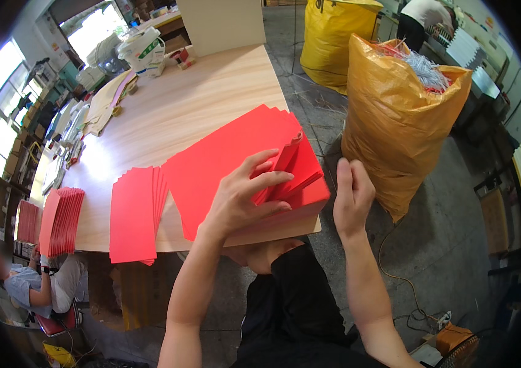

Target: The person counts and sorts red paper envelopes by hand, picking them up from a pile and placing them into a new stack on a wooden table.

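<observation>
A wide stack of red paper sheets [230, 147] lies fanned near the table's front right corner. On its right part, several red flaps [287, 156] stand up, bent, beside a thick pile of red folded paper [309, 195]. Over these flaps rests my left hand [242, 193], fingers spread and touching the red paper. My right hand [354, 196] is off the table's right edge, its fingers curled closed, with nothing visible sticking out of them. Left of the stack, a fanned bundle of narrow red sheets [133, 214] overhangs the front edge.
More red stacks [61, 221] stand at the wooden table's [223, 92] left. A seated person [27, 285] is beyond them. Right of the table stands an orange sack [395, 122] of paper shreds, a yellow bag [337, 43] behind it. A cable [395, 276] lies on the floor. A white bucket [141, 49] stands far back.
</observation>
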Demonstrator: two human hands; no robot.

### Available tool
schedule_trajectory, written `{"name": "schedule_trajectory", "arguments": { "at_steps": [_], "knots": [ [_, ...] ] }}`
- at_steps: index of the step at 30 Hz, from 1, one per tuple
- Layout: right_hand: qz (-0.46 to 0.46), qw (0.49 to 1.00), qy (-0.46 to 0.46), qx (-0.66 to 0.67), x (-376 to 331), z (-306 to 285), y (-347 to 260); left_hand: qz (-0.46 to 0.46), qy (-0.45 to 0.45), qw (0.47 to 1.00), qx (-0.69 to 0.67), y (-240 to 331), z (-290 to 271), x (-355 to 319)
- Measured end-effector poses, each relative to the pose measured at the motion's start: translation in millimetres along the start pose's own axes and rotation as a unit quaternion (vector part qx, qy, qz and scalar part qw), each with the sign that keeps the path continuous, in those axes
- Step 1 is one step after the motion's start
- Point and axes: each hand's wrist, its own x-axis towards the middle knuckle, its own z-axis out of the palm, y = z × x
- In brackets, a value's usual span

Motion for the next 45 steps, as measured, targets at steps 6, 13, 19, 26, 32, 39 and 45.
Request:
{"name": "schedule_trajectory", "arguments": {
  "at_steps": [6,13,19,26,32,39,45],
  "knots": [
    [-0.152,0.939,-0.307,-0.037,-20.8,-3.6,-13.1,0.049,-0.046,0.993,0.102,4.0,-1.8,-0.1],
    [-0.125,0.938,-0.32,-0.038,-27.3,-7.0,-0.1,0.11,-0.084,0.968,0.208,14.6,2.8,1.8],
    [-0.079,0.949,-0.306,-0.002,-27.3,-4.8,-3.4,0.081,-0.053,0.975,0.201,9.3,7.8,4.1],
    [-0.106,0.97,-0.216,-0.019,-31.4,-15.6,8.4,0.069,-0.066,0.976,0.195,6.4,4.3,6.0],
    [0.023,0.948,-0.243,-0.206,-16.7,-44.3,4.3,0.014,-0.054,0.983,0.177,7.3,6.6,3.8],
    [-0.025,0.95,-0.243,-0.193,9.2,-18.6,-47.4,-0.013,-0.015,0.995,0.102,6.6,3.8,0.5],
    [0.273,0.911,-0.219,0.219,8.8,0.3,-24.6,0.045,0.002,0.996,0.079,2.3,0.6,2.4]
  ]
}}
